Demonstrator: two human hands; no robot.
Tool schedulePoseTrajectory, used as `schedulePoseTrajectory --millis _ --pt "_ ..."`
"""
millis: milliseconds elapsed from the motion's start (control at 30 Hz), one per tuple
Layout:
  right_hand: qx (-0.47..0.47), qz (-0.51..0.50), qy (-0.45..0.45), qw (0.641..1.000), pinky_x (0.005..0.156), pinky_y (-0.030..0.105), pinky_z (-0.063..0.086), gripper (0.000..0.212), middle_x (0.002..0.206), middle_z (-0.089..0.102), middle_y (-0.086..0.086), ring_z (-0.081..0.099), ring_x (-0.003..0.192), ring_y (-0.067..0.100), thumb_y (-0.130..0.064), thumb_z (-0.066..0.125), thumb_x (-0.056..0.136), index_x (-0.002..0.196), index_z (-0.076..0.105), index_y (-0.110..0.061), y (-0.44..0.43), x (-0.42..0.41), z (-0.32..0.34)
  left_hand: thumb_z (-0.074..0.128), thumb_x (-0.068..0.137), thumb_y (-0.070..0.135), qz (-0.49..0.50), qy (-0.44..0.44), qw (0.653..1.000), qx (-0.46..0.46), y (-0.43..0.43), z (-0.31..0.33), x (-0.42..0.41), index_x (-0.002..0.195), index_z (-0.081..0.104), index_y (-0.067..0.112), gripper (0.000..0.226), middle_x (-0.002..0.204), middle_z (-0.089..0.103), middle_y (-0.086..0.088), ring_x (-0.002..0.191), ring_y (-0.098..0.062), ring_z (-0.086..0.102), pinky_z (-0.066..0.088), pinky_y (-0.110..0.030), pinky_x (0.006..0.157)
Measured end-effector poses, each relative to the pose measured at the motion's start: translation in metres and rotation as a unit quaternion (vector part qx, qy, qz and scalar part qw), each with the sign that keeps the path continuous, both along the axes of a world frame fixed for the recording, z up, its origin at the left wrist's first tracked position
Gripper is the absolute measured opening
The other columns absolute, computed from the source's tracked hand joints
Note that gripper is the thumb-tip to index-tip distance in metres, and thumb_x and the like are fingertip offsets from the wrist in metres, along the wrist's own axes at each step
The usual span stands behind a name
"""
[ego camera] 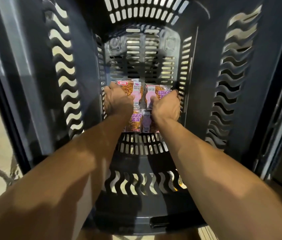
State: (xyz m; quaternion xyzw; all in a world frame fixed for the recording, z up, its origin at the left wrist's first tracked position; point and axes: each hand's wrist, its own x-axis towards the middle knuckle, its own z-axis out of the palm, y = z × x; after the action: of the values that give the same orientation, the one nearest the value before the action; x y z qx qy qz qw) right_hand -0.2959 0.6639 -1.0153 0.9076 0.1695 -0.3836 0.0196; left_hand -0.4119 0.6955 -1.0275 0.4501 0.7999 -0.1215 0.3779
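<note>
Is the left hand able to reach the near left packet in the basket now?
Probably yes. The left hand holds the far left packet, and the near left packet lies uncovered right beside its wrist, with nothing between them.

Down in the deep dark basket (204, 75), the slotted floor (142, 66) carries four snack packets (137, 91). They lie flat in a two-by-two block, edges touching, and span the near half from side wall to side wall.
</note>
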Motion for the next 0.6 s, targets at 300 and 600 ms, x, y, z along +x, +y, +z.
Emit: schedulePoseTrajectory --millis 300,600 --pt "0.035 -0.03 0.049 0.998 0.089 0.049 0.056 0.06 0.117 0.063 0.005 0.064 0.11 0.03 -0.048 0.085 0.083 0.121 0.053 -0.015 -0.002 0.001 0.017 0.086 0.084 0.036 0.006 -0.029 0.999 0.019 0.001 0.024 0.001 0.128 0.054 0.016 0.058 0.121 0.058 -0.004 0.114 -0.026 0.058 0.053 -0.038 0.089" --pt "0.186 -0.111 0.12 0.969 0.089 0.048 0.056 0.053 0.101 0.073 0.007 0.071 0.094 0.027 -0.04 0.091 0.078 0.109 0.06 -0.011 0.022 0.025 0.132 0.083 0.09 0.028 0.065 -0.192 0.979 0.028 0.017 0.152 -0.019 0.111 0.059 0.014 0.034 0.092 0.07 0.005 0.062 -0.001 0.064 0.047 -0.01 0.05"
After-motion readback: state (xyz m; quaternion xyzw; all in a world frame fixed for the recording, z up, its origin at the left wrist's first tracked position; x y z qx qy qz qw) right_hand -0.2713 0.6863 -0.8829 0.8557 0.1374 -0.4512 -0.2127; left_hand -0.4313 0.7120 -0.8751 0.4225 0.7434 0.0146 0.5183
